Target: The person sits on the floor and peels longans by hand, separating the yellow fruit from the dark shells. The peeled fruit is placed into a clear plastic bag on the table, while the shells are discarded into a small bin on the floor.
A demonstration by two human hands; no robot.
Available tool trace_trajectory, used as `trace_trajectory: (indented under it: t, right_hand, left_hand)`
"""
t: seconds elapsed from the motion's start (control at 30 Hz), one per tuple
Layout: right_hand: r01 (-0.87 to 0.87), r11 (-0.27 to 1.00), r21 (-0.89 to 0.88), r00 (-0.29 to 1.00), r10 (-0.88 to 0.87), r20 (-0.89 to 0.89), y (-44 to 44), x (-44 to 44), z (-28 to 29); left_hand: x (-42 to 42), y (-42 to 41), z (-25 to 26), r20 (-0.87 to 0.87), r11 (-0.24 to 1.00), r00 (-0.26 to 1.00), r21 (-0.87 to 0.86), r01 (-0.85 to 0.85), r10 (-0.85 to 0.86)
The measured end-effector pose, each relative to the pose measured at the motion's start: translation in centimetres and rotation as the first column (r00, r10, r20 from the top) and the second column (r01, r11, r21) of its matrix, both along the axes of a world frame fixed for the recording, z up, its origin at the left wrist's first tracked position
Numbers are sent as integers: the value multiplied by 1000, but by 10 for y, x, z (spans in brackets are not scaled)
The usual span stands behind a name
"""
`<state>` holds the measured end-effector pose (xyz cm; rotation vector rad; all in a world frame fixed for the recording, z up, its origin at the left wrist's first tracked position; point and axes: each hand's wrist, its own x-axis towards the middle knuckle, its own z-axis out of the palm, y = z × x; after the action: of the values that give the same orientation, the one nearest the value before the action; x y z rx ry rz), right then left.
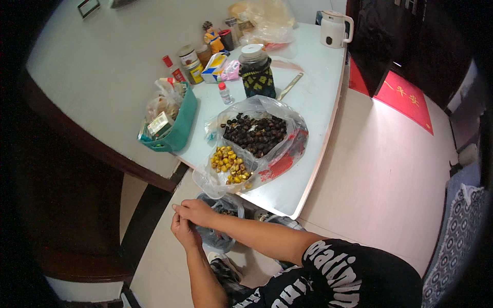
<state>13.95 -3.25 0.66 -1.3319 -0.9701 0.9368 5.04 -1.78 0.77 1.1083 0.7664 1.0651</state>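
Observation:
My left hand [186,233] and my right hand [195,211] meet fingertip to fingertip, left of a lined waste bin [221,242] on the floor. Whatever may be between the fingers is too small or hidden to tell. Dark scraps lie in the bin. Above it, at the table's near edge, a clear plastic container [203,183] holds yellow peeled nuts or fruits [227,159]. Behind that, an open plastic bag [296,115] is spread around a heap of dark brown, round nuts or fruits [256,134].
On the table [319,134] stand a teal basket [186,115] of packets, a small red-capped bottle [225,93], a jar in a knitted cover [257,75], a tissue box [214,69], several jars and a white kettle [334,30]. A red mat [404,100] lies on the floor.

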Motion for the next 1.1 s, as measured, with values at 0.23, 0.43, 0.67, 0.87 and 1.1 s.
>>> trace_trajectory:
  t: [0.23, 0.43, 0.67, 0.87, 1.1]
  right_hand:
    - [-122, 991, -47, 819, 74, -568, -4, 30, 8]
    - [0, 1000, 7, 896, 3, -445, -32, 93, 4]
    - [556, 831, 21, 662, -458, 593, -61, 255, 1]
    - [411, 882, -232, 583, -59, 810, -53, 273, -9]
    - [411, 901, -139, 371, -26, 928, -37, 253, -17]
  left_hand:
    - [23, 6, -10, -29, 998, 1000, 57, 9, -7]
    - [51, -12, 10, 25, 981, 984, 84, 176, -178]
    - [48, -2, 8, -65, 995, 994, -42, 91, -93]
    - [47, 1, 10, -121, 991, 987, -101, 89, -101]
    - [47, 3, 10, -187, 992, 977, -89, 88, -103]
